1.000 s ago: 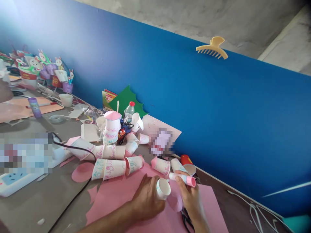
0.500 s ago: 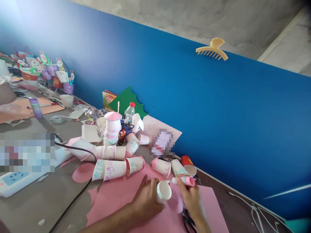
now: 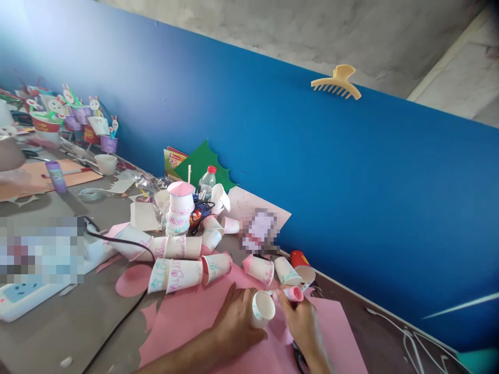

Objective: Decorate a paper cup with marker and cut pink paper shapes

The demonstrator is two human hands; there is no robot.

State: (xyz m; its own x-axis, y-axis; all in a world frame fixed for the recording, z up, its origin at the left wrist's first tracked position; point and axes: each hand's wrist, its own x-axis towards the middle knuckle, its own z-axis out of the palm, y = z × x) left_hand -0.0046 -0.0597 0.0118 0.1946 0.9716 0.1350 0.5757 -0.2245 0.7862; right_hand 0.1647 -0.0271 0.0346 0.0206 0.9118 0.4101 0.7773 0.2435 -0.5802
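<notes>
My left hand point(image 3: 237, 319) is wrapped round a white paper cup point(image 3: 264, 305), whose open mouth faces up toward me. In my right hand point(image 3: 302, 317) is a glue stick point(image 3: 294, 294) with a pink end, held close beside the cup's rim. I cannot tell whether its tip touches the cup. Beneath both hands lies a large sheet of pink paper point(image 3: 187, 327). A pair of black scissors point(image 3: 299, 358) is partly hidden under my right wrist. Just beyond my hands lie decorated paper cups, one with a pink tip point(image 3: 260, 270) and another with green drawings point(image 3: 287, 270).
Several drawn-on cups point(image 3: 183, 275) lie along the sheet's far edge, beside an upright stack point(image 3: 180, 205) with a pink cone top. A black cable point(image 3: 128, 309) and a white power strip point(image 3: 23, 296) are at left. A blue partition point(image 3: 312, 171) rises behind the table.
My right hand has moved left with the glue stick, closer to the cup. My left hand still holds the cup in nearly the same place.
</notes>
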